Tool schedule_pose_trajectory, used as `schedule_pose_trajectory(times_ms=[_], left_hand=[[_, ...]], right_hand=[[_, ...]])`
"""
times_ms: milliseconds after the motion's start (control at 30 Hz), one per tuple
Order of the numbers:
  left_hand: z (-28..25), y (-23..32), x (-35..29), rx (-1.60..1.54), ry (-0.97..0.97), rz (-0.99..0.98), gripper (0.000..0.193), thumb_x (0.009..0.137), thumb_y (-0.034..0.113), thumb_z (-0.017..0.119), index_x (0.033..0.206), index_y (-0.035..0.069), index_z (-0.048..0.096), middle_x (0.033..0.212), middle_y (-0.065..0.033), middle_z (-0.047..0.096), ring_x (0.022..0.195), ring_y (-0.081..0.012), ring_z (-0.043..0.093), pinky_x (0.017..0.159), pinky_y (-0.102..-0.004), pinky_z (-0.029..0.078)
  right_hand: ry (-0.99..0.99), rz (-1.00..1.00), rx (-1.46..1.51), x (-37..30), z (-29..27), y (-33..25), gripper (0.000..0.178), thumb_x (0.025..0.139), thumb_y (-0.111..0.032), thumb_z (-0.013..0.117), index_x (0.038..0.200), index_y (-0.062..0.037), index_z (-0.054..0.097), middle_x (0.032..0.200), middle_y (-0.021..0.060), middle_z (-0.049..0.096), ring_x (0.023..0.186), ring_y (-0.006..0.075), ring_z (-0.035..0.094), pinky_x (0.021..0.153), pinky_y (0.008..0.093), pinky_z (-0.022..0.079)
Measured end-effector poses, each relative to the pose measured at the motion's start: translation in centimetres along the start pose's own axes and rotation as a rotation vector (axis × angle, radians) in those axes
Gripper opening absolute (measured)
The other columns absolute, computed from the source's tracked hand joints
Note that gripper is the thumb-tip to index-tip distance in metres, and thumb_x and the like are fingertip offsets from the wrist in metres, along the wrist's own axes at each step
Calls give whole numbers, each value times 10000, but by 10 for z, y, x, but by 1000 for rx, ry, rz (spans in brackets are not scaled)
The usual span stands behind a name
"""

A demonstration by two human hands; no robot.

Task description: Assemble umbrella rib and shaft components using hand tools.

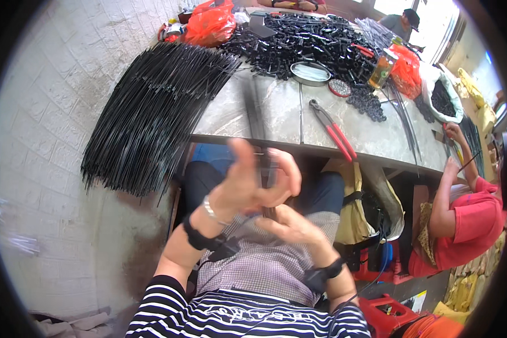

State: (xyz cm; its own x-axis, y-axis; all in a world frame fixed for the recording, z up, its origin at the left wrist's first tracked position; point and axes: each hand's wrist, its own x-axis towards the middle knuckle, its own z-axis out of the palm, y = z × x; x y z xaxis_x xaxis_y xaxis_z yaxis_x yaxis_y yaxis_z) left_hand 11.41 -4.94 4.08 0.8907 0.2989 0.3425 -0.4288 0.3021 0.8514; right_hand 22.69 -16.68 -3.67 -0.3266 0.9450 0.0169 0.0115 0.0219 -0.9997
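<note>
Your desk has a grey, marbled top. Black rods lie massed at its left, overhanging the front edge, with a red bag behind. Black parts heap across the back. Before them you have a round dish, a smaller red-rimmed one, a jar and red-handled pliers, which reach the front edge.
</note>
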Motion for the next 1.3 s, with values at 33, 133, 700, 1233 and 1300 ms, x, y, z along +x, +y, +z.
schedule_pose_trajectory(times_ms=[33,133,700,1233,1300], left_hand=[[-29,-29,-3,-188,-127,-62,980,740,845,334,955,-79,578,631,-17,518,526,-96,484,468,-237,405],[-32,-51,6,-217,-121,-82,999,719,839,389,1090,-76,538,684,-12,524,608,-79,509,540,-214,434],[-48,-14,16,627,251,104,371,846,-125,553,1145,45,413,1143,-190,574,977,-209,637,782,-298,555],[-71,-10,10,686,295,68,226,806,-13,689,942,21,512,859,-39,603,750,-75,615,640,-229,554],[-76,-11,12,667,300,64,222,807,-12,690,933,21,510,837,-33,602,741,-72,613,632,-227,551]], right_hand=[[92,41,178,2,15,21,252,953,-204,549,1094,5,543,985,105,637,980,163,585,909,329,443],[267,34,145,-5,16,55,180,960,-194,531,934,-16,538,737,17,580,729,109,562,716,273,464],[273,31,139,4,-74,-8,346,874,-63,637,1195,-10,518,1052,106,623,1036,158,593,872,315,504],[64,82,142,93,-121,-92,374,800,-38,603,1164,35,561,1061,78,615,1001,147,573,824,284,494],[52,57,92,102,-123,-91,393,772,-21,577,1160,35,558,1023,90,617,928,123,581,716,252,512]])
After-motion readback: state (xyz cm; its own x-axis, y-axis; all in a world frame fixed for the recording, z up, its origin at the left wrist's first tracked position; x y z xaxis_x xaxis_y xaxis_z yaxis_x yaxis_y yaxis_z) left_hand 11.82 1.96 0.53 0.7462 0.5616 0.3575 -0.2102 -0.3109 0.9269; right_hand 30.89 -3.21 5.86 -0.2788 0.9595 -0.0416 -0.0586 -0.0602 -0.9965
